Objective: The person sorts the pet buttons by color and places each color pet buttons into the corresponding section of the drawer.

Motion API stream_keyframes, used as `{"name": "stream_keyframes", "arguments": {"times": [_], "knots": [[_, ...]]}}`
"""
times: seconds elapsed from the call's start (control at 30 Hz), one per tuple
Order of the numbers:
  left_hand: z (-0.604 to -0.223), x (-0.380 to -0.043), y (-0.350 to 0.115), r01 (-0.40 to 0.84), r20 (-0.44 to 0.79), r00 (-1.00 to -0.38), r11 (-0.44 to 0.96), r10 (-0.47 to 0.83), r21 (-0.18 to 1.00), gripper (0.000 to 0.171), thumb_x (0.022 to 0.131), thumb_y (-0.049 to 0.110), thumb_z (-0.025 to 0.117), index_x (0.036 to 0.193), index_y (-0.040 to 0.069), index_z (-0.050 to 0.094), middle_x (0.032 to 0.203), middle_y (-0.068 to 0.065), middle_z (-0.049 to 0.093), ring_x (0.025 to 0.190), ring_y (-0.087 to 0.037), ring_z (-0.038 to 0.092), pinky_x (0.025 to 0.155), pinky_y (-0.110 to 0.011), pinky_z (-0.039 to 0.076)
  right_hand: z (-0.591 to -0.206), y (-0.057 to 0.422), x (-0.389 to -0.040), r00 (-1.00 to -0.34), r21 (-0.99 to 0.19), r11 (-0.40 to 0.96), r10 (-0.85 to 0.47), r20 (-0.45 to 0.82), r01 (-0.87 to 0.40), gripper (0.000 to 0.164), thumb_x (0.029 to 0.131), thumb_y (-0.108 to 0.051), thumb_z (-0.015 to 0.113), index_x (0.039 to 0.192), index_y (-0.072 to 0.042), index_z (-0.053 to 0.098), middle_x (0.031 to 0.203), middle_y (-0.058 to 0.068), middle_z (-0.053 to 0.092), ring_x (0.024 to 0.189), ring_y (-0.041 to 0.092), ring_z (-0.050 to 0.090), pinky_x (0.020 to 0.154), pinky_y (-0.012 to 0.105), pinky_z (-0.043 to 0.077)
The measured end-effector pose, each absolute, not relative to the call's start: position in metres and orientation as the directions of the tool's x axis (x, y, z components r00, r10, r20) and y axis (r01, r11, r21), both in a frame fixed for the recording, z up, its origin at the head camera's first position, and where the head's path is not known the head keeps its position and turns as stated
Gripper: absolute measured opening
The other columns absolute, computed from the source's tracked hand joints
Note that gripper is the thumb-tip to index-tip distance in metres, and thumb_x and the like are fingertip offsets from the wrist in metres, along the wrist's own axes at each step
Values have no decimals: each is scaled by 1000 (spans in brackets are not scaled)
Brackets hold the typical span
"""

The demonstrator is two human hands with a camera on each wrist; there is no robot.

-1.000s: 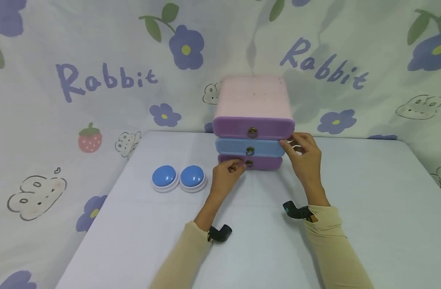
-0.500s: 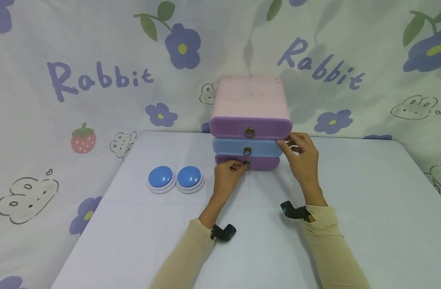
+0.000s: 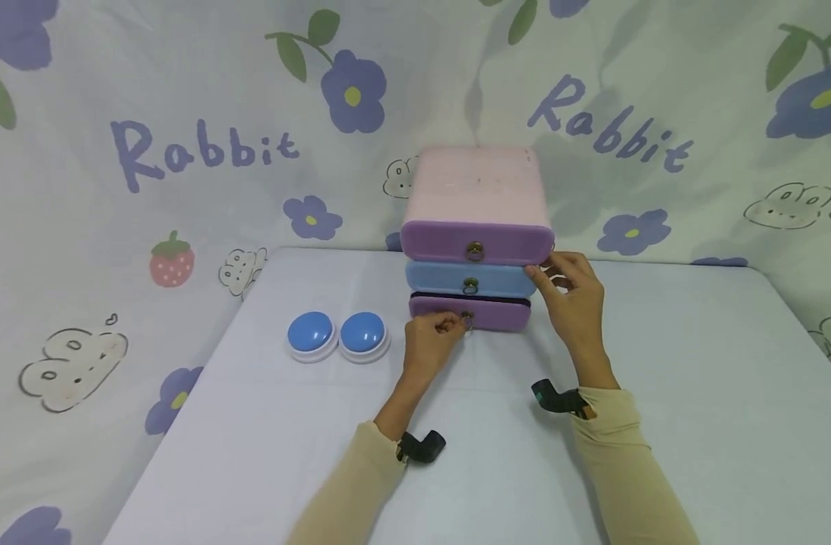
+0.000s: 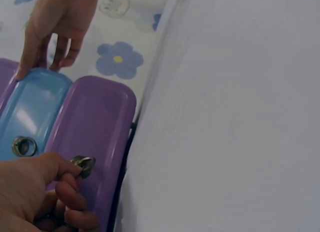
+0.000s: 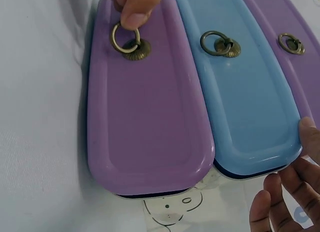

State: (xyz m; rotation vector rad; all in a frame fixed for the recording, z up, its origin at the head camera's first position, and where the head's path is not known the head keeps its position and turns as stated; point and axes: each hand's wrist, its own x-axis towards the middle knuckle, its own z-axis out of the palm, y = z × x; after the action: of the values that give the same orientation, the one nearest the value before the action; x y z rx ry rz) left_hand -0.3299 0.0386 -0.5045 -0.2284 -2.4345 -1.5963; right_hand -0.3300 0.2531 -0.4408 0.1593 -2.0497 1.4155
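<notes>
A small chest of drawers (image 3: 480,185) with a pink top stands at the back of the table. Its fronts are purple at the top, blue (image 5: 250,97) in the middle and purple at the bottom. The bottom drawer (image 3: 500,316) sticks out slightly, a dark gap along its upper edge. My left hand (image 3: 429,347) pinches that drawer's brass ring pull (image 5: 137,50) between thumb and finger. At the chest's right side, my right hand (image 3: 572,299) holds on, thumb on the blue drawer's edge and the other fingers round the side.
Two blue push buttons (image 3: 309,333) with white bases sit side by side on the white table (image 3: 695,409), left of the chest. Close behind the chest hangs a fabric backdrop (image 3: 238,68) with flowers and rabbits.
The bottom drawer has come out a little toward me, with my left hand pulling its ring. My right hand has stayed at the chest's side.
</notes>
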Motion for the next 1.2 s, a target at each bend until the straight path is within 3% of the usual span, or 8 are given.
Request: {"name": "stream_keyframes", "arguments": {"times": [0.17,0.87,1.2], "knots": [[-508,-318,34,264,288,-958,405,2,875,7,84,5,73,79,7,77,65,3,64,59,-6,54,55,-19,45,-425,242,-318,-775,-780,422,237,586,-461,34,87,3,75,120,9,67,107,25,60,87,6,57,75,18,46],[-507,-275,24,239,255,-967,391,11,889,4,83,7,75,84,5,79,69,5,63,62,-5,55,57,-17,46,-416,245,-315,-781,-771,437,211,588,-463,35,88,0,75,120,10,67,108,27,60,86,7,56,76,17,45],[-508,-256,21,247,252,-967,398,40,883,3,84,7,76,83,6,78,70,6,62,62,-5,55,57,-17,46,-440,262,-334,-802,-778,440,188,568,-448,39,87,-6,78,124,0,69,110,14,62,89,5,57,77,17,45]]}}
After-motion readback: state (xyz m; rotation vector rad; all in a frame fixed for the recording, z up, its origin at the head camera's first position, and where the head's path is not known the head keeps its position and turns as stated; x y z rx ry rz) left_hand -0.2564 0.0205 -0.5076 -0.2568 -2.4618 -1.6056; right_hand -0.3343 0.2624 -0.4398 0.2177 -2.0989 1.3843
